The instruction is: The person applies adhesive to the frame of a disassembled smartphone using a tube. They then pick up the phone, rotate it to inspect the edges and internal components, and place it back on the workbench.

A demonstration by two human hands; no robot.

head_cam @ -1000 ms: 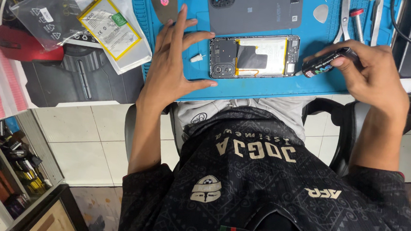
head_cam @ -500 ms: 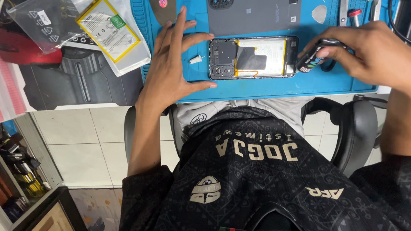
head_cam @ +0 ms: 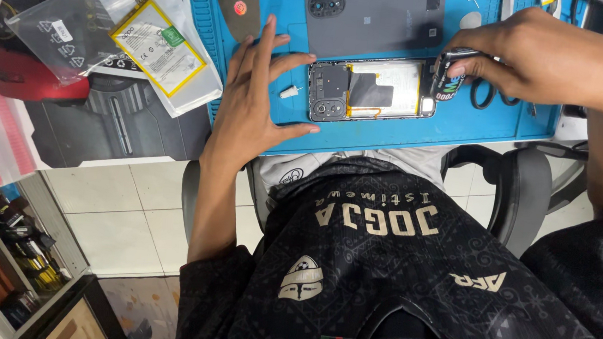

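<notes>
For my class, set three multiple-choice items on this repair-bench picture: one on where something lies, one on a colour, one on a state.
1. Where does the grey back cover lie?
A. on the mat, just beyond the opened phone
B. on the floor tiles
C. on the person's lap

2. What colour is the mat?
A. red
B. blue
C. white

3. What state is the left hand in?
A. clenched in a fist
B. holding scissors
C. open, fingers spread flat on the mat

Answers:
1 A: the cover sits on the mat directly past the opened phone.
2 B: its bare surface around the phone is blue.
3 C: the left hand lies flat beside the phone, while the right hand grips a small dark tube at the phone's end.
</notes>
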